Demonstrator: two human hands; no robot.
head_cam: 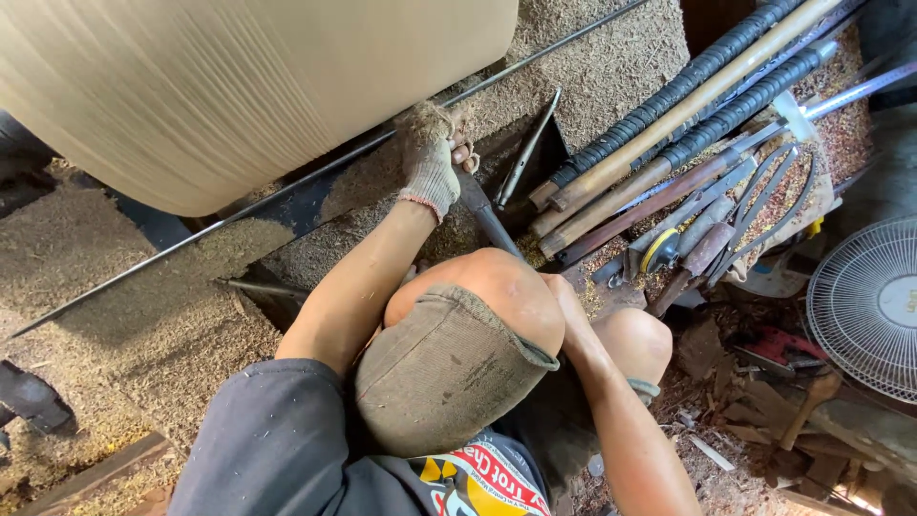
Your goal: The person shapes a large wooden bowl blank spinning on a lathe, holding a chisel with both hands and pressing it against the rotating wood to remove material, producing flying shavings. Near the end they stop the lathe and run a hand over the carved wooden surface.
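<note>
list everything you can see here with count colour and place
wooden workpiece: one, pale tan, large and rounded, upper left
steel bar: one, dark, running diagonally under the workpiece
sawdust: a thick layer, tan, over the bench and floor at left
long-handled tools: several, wood and black ribbed handles, stacked upper right
calipers: one pair, dark metal, on the tool pile at right
fan: one, white grille, right edge
wood offcuts: many, brown, floor at lower right
turning tool: one, dark shaft, from the gloved hand down behind the knee
left hand: gloved, dusty grey, gripping the tool at the bar
right hand: bare, mostly hidden behind the knee; grip unclear
</note>
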